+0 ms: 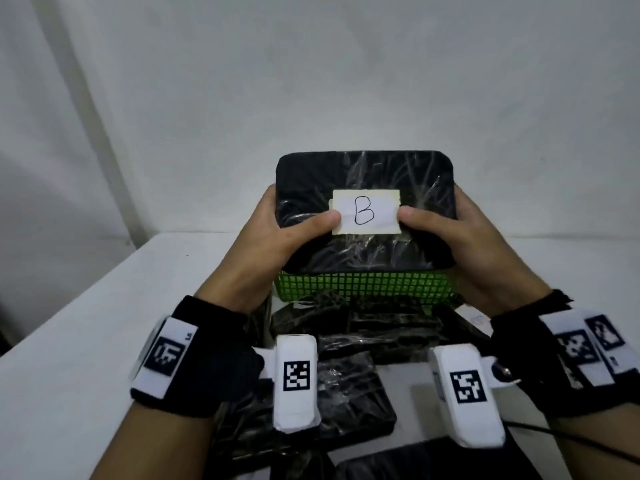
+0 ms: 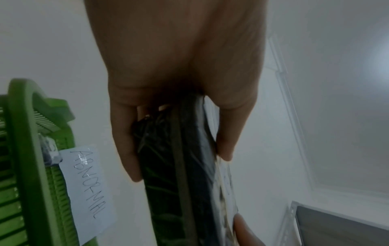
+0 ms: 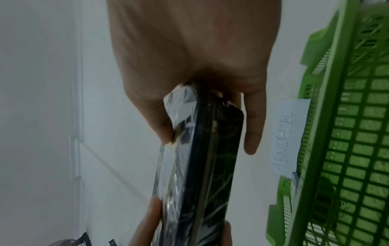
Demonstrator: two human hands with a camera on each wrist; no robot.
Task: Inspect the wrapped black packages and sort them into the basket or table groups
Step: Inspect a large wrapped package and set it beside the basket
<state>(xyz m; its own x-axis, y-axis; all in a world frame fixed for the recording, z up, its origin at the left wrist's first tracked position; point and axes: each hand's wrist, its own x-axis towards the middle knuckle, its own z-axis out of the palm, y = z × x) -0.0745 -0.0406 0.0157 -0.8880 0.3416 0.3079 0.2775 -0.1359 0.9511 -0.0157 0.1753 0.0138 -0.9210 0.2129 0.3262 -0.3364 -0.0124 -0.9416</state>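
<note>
A black package (image 1: pixel 367 174) wrapped in clear film is held upright above the green basket (image 1: pixel 363 285), its face toward me. A white label marked "B" (image 1: pixel 365 212) is taped on its front. My left hand (image 1: pixel 277 237) grips its left edge, thumb on the front beside the label. My right hand (image 1: pixel 460 237) grips the right edge the same way. In the left wrist view the package (image 2: pixel 185 166) shows edge-on between thumb and fingers (image 2: pixel 124 146). The right wrist view shows the package (image 3: pixel 208 158) pinched likewise.
Several more wrapped black packages (image 1: pixel 346 403) lie on the white table (image 1: pixel 69 358) between my wrists and the basket. A paper tag reading "ABNORMAL" (image 2: pixel 88 191) hangs on the basket's far side (image 3: pixel 345 133). A black cable (image 1: pixel 571 438) runs at the lower right.
</note>
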